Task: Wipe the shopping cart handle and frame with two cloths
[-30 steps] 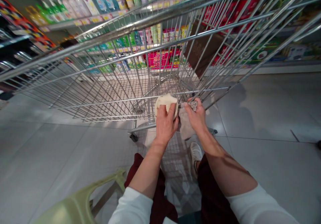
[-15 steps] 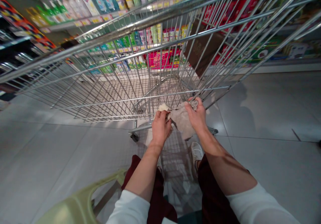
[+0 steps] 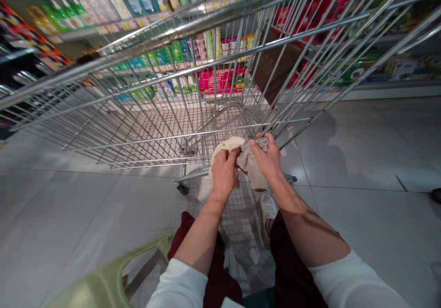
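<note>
My left hand (image 3: 224, 170) is closed, thumb and fingers pinched on a cream cloth (image 3: 225, 145) that fans out above the knuckles. A crumpled grey cloth (image 3: 254, 169) hangs from my right hand (image 3: 268, 158), whose fingers are wrapped round its upper part. Between the two hands the cloths meet, and I cannot tell whether they are one piece. Both hands are close together at the lower near edge of a metal wire shopping cart (image 3: 165, 138), just in front of its bars.
Beyond the cart, a store shelf (image 3: 124, 24) carries several bottles and tubs. A brown box or panel (image 3: 272, 69) shows behind the bars. A green plastic chair or stool (image 3: 96, 280) stands at lower left. A white shoe (image 3: 268, 209) is on the grey tiled floor (image 3: 361, 234).
More of the cream cloth has spread out above my left hand, which has shifted slightly right. My right hand keeps its grip on the grey cloth. The view has shifted a little.
</note>
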Action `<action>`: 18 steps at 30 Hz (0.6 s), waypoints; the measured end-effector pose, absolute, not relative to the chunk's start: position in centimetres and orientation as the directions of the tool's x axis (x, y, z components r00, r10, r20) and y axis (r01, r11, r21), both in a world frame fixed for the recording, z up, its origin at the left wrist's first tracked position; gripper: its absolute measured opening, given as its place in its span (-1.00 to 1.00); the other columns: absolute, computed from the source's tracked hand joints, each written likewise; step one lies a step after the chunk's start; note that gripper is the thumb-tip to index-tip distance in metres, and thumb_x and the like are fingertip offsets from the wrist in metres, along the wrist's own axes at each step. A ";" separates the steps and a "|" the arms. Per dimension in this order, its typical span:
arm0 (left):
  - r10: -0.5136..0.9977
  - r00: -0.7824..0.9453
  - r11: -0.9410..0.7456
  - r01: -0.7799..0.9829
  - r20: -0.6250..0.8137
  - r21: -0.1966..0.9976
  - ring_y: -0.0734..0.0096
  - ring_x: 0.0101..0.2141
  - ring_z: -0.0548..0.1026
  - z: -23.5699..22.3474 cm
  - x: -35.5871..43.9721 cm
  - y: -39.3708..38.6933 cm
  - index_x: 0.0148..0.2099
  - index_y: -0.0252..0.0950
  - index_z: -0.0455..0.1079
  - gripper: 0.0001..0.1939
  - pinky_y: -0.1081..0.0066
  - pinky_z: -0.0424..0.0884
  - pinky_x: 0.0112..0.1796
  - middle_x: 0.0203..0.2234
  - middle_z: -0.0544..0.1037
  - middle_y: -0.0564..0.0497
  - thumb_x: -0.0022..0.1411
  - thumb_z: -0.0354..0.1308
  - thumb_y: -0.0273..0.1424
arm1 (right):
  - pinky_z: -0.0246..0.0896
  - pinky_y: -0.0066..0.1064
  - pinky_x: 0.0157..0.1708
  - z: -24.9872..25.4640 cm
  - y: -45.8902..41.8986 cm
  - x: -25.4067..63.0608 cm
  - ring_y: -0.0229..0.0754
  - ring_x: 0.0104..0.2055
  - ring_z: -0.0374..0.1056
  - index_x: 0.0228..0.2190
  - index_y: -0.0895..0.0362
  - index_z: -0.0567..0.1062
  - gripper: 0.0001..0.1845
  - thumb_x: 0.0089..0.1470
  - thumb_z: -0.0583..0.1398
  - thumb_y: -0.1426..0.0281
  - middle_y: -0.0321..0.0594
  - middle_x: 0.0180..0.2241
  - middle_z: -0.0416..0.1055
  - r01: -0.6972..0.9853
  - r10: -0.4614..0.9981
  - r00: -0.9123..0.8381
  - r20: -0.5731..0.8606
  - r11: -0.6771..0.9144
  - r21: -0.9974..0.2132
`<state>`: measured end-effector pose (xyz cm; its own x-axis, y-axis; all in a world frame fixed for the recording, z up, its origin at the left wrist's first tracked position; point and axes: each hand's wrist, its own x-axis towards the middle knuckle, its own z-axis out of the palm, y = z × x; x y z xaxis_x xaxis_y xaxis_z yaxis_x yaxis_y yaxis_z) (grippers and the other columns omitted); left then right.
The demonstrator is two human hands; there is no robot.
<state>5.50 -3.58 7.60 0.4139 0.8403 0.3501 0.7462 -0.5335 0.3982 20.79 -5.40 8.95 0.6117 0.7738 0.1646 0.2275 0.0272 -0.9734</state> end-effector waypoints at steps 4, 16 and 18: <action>0.865 0.430 -0.502 0.744 0.258 0.442 0.20 -0.04 0.46 7.8 4.7 -4.0 0.17 -0.20 0.45 -0.49 0.32 0.43 -0.05 -0.07 0.45 -0.13 0.22 0.04 -0.61 | 0.21 -0.35 -0.29 9.3 -5.3 21.4 -0.22 -0.41 0.30 -0.29 0.07 0.44 -0.61 -0.01 0.26 0.03 -0.34 -0.45 0.43 0.266 0.788 0.596 0.155 -0.012 -0.964; 0.881 0.454 -0.377 0.504 0.133 0.777 0.37 -0.37 0.43 9.1 4.0 -3.7 -0.17 -0.21 0.31 -0.89 0.38 0.33 -0.23 -0.33 0.52 0.06 0.22 0.05 -0.40 | 0.11 -0.36 -0.38 15.0 -8.2 26.6 -0.18 -0.42 0.32 -0.38 0.10 0.57 -0.70 0.07 0.27 0.11 -0.26 -0.49 0.45 0.722 0.982 0.187 0.003 -0.136 -0.679; 0.864 0.492 -0.357 0.446 0.108 0.821 0.40 -0.41 0.37 9.2 4.0 -3.7 -0.22 -0.21 0.28 -0.90 0.40 0.29 -0.29 -0.38 0.47 0.09 0.17 0.07 -0.38 | 0.18 -0.36 -0.30 15.9 -8.8 26.7 -0.16 -0.32 0.38 -0.26 0.10 0.59 -0.67 0.08 0.28 0.10 -0.25 -0.37 0.53 0.711 0.997 0.075 0.009 -0.047 -0.702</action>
